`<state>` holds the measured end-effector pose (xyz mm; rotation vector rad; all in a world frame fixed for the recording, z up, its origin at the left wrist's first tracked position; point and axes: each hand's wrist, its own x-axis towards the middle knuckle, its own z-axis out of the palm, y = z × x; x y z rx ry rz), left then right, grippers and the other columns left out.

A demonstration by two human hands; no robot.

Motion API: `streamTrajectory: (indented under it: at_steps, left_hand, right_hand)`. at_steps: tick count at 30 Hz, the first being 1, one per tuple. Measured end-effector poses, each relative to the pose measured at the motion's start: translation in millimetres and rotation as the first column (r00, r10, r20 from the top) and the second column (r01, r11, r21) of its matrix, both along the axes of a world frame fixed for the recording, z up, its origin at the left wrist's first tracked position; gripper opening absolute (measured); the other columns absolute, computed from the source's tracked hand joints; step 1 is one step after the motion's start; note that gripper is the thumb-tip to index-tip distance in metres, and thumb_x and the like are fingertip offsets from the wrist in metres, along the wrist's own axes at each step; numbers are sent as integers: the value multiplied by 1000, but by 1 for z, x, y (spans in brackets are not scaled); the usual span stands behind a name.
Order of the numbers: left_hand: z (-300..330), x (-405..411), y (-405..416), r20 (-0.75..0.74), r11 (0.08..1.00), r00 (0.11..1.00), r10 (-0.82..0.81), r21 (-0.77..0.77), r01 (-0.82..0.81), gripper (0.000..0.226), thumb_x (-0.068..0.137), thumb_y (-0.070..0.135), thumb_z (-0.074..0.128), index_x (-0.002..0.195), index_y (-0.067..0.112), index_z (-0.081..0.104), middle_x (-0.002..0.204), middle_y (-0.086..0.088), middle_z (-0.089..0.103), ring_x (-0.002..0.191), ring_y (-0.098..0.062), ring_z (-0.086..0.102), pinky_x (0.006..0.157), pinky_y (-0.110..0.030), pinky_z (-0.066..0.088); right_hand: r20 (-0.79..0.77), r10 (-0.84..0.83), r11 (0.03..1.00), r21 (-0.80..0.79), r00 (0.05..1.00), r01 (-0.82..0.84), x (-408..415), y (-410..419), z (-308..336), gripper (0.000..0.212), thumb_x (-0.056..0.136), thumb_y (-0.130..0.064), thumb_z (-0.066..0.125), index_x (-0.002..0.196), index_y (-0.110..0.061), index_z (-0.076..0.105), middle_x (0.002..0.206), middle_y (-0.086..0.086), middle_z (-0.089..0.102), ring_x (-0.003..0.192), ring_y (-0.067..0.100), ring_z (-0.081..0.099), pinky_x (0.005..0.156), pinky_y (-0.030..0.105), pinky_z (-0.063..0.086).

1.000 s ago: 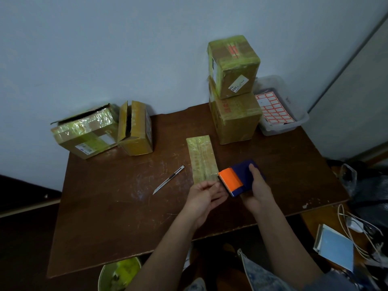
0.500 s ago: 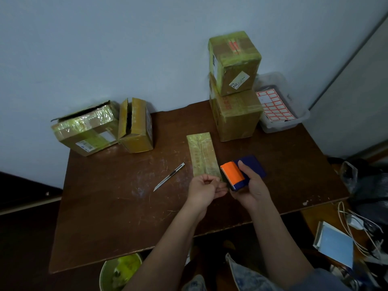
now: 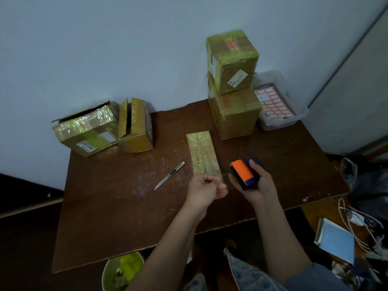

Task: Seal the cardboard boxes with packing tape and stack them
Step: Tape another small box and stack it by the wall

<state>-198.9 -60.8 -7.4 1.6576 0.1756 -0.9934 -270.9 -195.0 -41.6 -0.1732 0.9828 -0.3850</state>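
Above the desk point(image 3: 126, 206), tape is drawn from a dispenser.
The tape dispenser point(image 3: 243, 173) is gripped by the right hand point(image 3: 259, 185); the tape end point(image 3: 223, 181) is pinched by the left hand point(image 3: 204, 190).

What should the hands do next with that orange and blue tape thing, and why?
Probably lay the tape end on the flat box. The left hand pinches a clear strip pulled from the tape dispenser in the right hand, and both hover just short of that box's near end.

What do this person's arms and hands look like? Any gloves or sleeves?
No gloves: the left hand and right hand are bare, with no rings or watch visible. Both forearms are uncovered. A blue denim-like sleeve shows only at the right upper arm.
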Motion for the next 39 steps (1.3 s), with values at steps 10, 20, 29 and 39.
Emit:
streamTrajectory:
  at_steps: [10, 20, 29, 39]
  left_hand:
    - [-12, 26, 40, 114, 996, 993, -43, 84, 33, 12, 94, 11, 61, 84, 5, 63, 74, -12, 68, 61, -12, 65, 61, -23, 54]
    - [-31, 34, 61, 364, 938, 930, -57, 338, -75, 17, 94, 13, 59, 78, 8, 62, 68, -4, 68, 70, -22, 63, 71, -34, 52]
    - [-55, 34, 72, 393, 951, 913, -112, 310, -17, 28, 96, 23, 58, 70, 13, 62, 65, -5, 70, 68, -24, 67, 77, -41, 55]
    - [-74, 21, 54, 515, 951, 846, -135, 306, -35, 27, 96, 23, 57, 71, 14, 59, 69, -5, 67, 66, -18, 62, 63, -28, 44]
  right_hand:
    - [-55, -33, 950, -313, 998, 14, -6, 10, 1, 92, 76, 13, 68, 144, -30, 25, 122, 4, 57, 109, 22, 58, 84, 47, 54]
    - [-132, -248, 930, -309, 960, 198, -22, 6, -20, 95, 79, 12, 67, 149, -31, 20, 132, 5, 53, 113, 22, 56, 81, 42, 54]
    - [-146, -178, 846, -528, 973, 76, -18, -1, -31, 106, 71, 4, 77, 152, -28, 17, 135, 6, 54, 118, 22, 59, 96, 48, 52]
    - [-254, -178, 753, -657, 951, -34, -33, -8, -39, 112, 69, -2, 80, 152, -31, 12, 142, 5, 48, 128, 22, 51, 108, 54, 40]
